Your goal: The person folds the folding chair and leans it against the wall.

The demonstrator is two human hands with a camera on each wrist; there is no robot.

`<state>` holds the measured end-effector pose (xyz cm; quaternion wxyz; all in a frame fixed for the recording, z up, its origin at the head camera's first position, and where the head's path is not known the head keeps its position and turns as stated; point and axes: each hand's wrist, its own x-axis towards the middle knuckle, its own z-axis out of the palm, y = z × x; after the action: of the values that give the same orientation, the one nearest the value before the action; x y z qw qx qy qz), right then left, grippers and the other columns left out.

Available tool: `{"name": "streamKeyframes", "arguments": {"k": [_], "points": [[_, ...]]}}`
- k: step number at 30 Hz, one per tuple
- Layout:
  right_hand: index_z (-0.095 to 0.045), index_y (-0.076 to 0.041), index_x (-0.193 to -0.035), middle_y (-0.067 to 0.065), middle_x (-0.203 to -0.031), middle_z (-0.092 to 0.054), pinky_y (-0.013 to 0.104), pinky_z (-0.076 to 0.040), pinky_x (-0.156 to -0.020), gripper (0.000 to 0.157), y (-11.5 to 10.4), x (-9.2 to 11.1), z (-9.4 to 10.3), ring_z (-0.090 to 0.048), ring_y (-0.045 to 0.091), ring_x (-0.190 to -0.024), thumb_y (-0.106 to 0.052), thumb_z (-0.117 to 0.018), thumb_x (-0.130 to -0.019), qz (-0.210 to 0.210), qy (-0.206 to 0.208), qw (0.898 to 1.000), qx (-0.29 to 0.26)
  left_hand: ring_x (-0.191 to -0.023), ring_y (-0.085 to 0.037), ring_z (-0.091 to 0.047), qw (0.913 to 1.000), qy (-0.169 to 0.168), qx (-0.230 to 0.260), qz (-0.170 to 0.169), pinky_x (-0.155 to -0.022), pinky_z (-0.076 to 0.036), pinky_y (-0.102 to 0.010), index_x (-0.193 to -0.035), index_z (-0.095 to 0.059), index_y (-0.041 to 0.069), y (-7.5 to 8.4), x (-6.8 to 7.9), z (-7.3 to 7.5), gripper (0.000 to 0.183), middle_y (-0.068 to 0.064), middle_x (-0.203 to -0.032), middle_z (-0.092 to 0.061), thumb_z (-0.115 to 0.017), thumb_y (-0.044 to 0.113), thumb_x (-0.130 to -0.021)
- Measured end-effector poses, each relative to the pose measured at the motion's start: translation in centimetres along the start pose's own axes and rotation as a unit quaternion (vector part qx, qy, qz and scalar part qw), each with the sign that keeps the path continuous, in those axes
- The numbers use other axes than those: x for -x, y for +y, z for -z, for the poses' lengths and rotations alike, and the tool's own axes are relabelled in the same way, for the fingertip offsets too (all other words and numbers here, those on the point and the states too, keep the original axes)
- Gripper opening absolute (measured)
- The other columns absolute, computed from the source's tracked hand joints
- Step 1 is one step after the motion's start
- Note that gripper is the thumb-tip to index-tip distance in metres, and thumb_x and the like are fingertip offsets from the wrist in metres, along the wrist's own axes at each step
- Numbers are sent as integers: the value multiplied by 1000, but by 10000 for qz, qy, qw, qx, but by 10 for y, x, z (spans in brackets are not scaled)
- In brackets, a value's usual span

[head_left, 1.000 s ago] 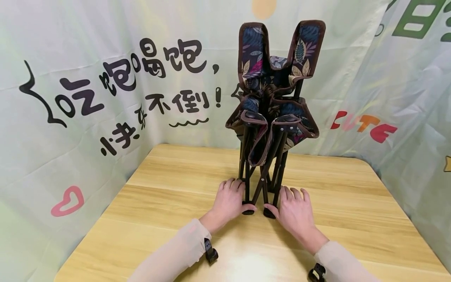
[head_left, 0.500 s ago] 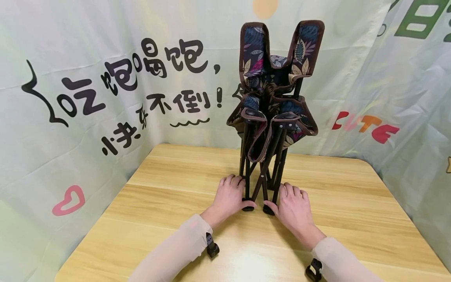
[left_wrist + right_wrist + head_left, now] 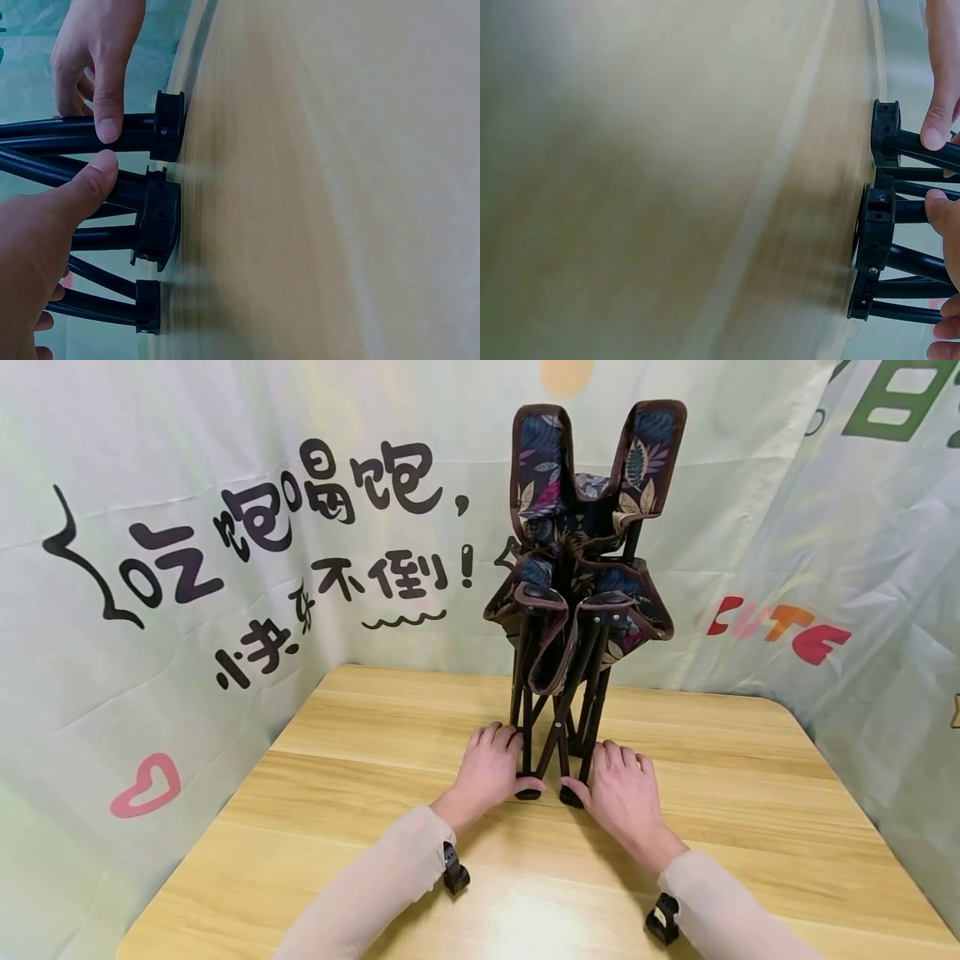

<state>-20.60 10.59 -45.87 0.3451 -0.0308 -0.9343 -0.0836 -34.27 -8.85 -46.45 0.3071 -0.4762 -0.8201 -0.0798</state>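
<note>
A folding chair [image 3: 637, 468] stands upright and collapsed on the table, its dark leaf-print fabric bunched above black tube legs. My left hand [image 3: 489, 772] holds the lower legs on the left side, thumb across the front near a black foot [image 3: 529, 794]. On the right side my right hand [image 3: 626, 793] holds the other legs low down, its thumb over the front tube. The left wrist view shows the left thumb [image 3: 94, 176] pressed on a leg [image 3: 45, 166] just above its foot. In the right wrist view the right fingers [image 3: 949, 328] lie partly behind the tubes.
A wood-grain table [image 3: 360, 735] lies beneath the chair. Printed cloth curtains [image 3: 247, 443] with lettering hang behind it and at both sides. Black devices are strapped at the left wrist [image 3: 455, 870] and right wrist [image 3: 662, 920].
The chair's feet have shifted slightly toward the back of the table, and both hands moved along with them. Their hold on the legs looks the same.
</note>
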Motion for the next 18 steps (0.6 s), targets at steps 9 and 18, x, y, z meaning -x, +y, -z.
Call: {"name": "streamKeyframes", "arguments": {"k": [9,18], "points": [[-61,13,-116,28,-107,-66,53,-49,-76,83,-1,-4,-4,-63,44,-94,-62,-66,-81,-93,-188,9998,71,-112,-28,-56,9997,-175,-149,61,-92,-46,-42,-120,-67,8,-1,-5,-3,91,-6,-118,-65,-60,83,-69],[-57,14,-125,29,-120,-62,54,-47,-92,87,1,-13,-9,-62,43,-105,-62,-65,-82,-135,-336,9993,103,-121,-31,-51,9994,-116,-283,176,-101,-41,-46,-128,-63,4,-2,-9,-8,94,-8,-125,-62,-62,79,-72]]}}
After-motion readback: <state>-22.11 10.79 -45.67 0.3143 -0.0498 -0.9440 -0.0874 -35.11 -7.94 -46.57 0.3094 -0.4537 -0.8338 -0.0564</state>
